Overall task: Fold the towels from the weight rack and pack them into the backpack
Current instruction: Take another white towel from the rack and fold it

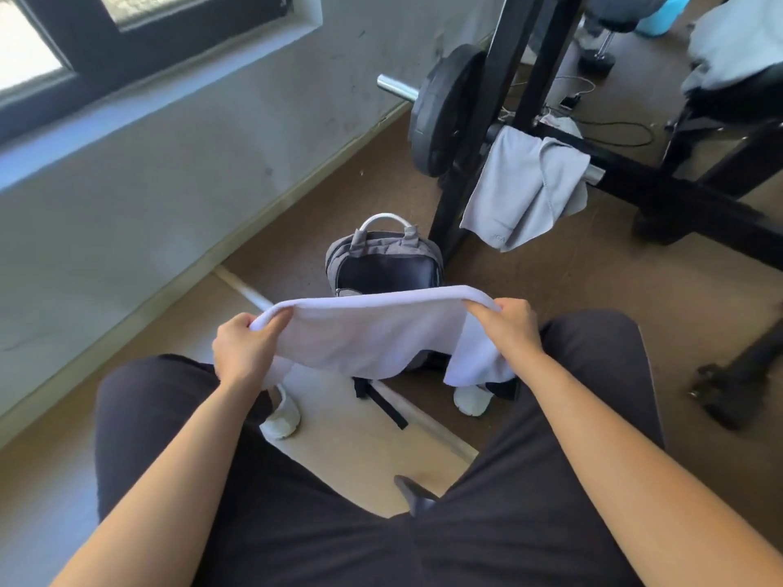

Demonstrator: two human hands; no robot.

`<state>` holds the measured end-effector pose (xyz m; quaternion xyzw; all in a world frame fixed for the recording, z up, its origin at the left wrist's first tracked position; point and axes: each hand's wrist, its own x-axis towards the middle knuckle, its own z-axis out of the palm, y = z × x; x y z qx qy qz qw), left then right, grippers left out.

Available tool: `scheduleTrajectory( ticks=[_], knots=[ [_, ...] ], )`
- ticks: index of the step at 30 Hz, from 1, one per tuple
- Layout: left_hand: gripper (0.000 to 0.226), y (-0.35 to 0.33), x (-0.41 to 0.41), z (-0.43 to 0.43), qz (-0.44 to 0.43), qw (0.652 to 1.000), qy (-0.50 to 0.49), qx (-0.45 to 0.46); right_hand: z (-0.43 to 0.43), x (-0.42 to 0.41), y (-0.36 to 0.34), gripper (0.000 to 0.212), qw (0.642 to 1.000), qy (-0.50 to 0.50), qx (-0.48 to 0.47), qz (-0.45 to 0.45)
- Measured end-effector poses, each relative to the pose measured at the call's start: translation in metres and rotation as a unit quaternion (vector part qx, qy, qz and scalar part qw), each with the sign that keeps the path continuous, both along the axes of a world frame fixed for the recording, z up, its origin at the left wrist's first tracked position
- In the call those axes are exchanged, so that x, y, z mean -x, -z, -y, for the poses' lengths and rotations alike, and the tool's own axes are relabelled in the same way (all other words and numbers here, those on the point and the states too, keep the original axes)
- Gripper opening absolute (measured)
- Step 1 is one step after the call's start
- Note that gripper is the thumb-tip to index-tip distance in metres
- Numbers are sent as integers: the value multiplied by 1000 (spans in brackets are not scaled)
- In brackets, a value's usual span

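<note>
A dark-framed window (63, 36) sat high on the left above a pale wall. Below it, the left hand (241, 349) pinched the left end of a white towel (373, 332), fingers curled over its top edge. A white shoe (281, 417) showed on the floor under that hand. The towel was stretched level between both hands above the knees, its lower part hanging in loose folds, longer on the right side. Behind it a grey-and-black backpack (383, 264) stood upright on the brown floor, its main pocket open and its white handle standing up; the towel hid its lower half. The right hand (508, 328) gripped the towel's right end in the same way, thumb and fingers closed on the cloth. Beyond the backpack a black weight plate (445, 112) hung on a chrome bar end. Just right of it, a grey towel (521, 192) lay draped, unfolded, over a low bar of the black weight rack (635, 180). At the top right corner another pale towel (737, 40) lay over a black padded seat.
</note>
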<state>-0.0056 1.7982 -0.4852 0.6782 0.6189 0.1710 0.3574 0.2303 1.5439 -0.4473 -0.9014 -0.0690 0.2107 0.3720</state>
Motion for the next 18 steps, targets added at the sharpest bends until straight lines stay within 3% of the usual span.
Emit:
scheduleTrajectory(
  ticks=[5,9,13,15,17,18],
  knots=[
    [45,5,0,-6,-10,999,-41,19,6,-23,13,60,997,42,53,-27],
    [39,10,0,-15,49,989,-117,77,8,-29,20,73,989,-7,147,-21],
    [28,8,-1,-17,140,966,-173,133,14,-31,25,33,971,-96,217,14],
    [25,3,-3,-14,182,953,-177,164,13,-29,24,31,971,-122,207,5],
    [18,-3,-6,-10,218,940,-144,221,10,-22,26,34,981,-132,139,-42],
    [26,-5,-8,-9,238,927,-120,265,7,-18,28,36,985,-123,89,-79]
  ],
)
